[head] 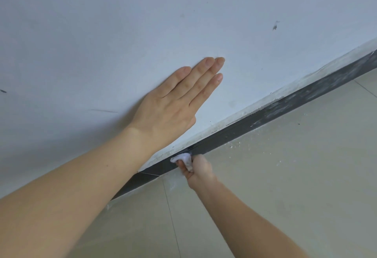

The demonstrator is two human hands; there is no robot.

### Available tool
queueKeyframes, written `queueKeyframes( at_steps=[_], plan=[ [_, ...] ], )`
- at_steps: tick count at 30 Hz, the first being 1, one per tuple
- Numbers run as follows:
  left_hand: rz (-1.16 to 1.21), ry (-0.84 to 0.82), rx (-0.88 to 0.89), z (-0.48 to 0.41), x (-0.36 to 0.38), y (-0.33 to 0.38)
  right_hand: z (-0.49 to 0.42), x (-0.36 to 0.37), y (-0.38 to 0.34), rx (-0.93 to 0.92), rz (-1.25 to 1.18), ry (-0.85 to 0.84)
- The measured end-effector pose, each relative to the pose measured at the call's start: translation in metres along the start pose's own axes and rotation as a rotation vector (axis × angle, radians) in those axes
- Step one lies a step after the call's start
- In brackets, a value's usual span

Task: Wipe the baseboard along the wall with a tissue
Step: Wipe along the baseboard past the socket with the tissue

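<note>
— On the left, against the pale wall (102, 23), what is the left hand (173, 102) doing?

— It lies flat on the paint, fingers straight and close together, pointing up and to the right. It grasps nothing. Its bare forearm runs down to the lower left corner.

— And below it?

— The dark baseboard (244, 125) runs on a slant from lower left to upper right, where the wall meets the floor. A rough whitish strip edges its top.

— Where is the tissue (184, 158)?

— Bunched into a small white wad and pressed against the baseboard's face, just below and to the right of the left wrist.

— What holds it?

— The right hand (199, 173), its fingers curled round the wad, reaching in from the floor side. Its forearm comes up from the lower right.

— And farther right?

— That stretch of baseboard shows pale, dusty smears, while the part near the tissue looks darker. White crumbs (232, 145) lie scattered on the beige floor tiles (285, 176) just beside it. A small dark mark (275, 26) sits high on the wall.
</note>
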State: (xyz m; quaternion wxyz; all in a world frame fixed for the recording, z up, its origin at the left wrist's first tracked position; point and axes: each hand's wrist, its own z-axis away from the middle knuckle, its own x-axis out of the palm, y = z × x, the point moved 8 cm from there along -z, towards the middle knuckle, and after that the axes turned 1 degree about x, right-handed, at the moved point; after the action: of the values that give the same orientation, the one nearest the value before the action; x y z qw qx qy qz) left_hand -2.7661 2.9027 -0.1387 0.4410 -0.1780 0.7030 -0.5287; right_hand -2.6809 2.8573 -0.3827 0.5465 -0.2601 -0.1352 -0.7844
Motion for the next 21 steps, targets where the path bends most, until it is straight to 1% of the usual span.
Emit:
queueKeyframes(
  at_steps=[2, 4, 6, 9, 11, 12, 15, 18, 21],
  plan=[
    [0.003, 0.018, -0.012, -0.001, 0.000, -0.001, 0.014, -0.011, -0.028, -0.004, -0.060, 0.003],
    [0.006, 0.030, -0.021, 0.000, -0.001, -0.002, 0.037, -0.020, -0.064, -0.064, -0.087, -0.012],
    [0.015, 0.036, -0.019, 0.000, -0.001, -0.002, 0.054, -0.035, -0.098, -0.197, -0.165, -0.023],
    [0.051, 0.056, -0.022, 0.000, -0.003, -0.003, 0.070, -0.064, -0.136, -0.431, -0.395, -0.071],
    [0.058, 0.059, -0.023, 0.000, -0.003, -0.003, 0.075, -0.078, -0.147, -0.495, -0.519, -0.078],
    [0.059, 0.059, -0.021, 0.000, -0.003, -0.003, 0.076, -0.081, -0.144, -0.481, -0.509, -0.049],
    [0.059, 0.056, -0.022, -0.001, -0.002, -0.002, 0.066, -0.071, -0.110, -0.373, -0.259, 0.035],
    [0.071, 0.053, -0.019, -0.002, -0.001, -0.002, 0.042, -0.050, -0.077, -0.273, -0.094, -0.009],
    [0.044, 0.057, -0.006, -0.002, -0.002, -0.001, 0.026, -0.045, -0.077, -0.248, -0.044, -0.008]
  ],
)
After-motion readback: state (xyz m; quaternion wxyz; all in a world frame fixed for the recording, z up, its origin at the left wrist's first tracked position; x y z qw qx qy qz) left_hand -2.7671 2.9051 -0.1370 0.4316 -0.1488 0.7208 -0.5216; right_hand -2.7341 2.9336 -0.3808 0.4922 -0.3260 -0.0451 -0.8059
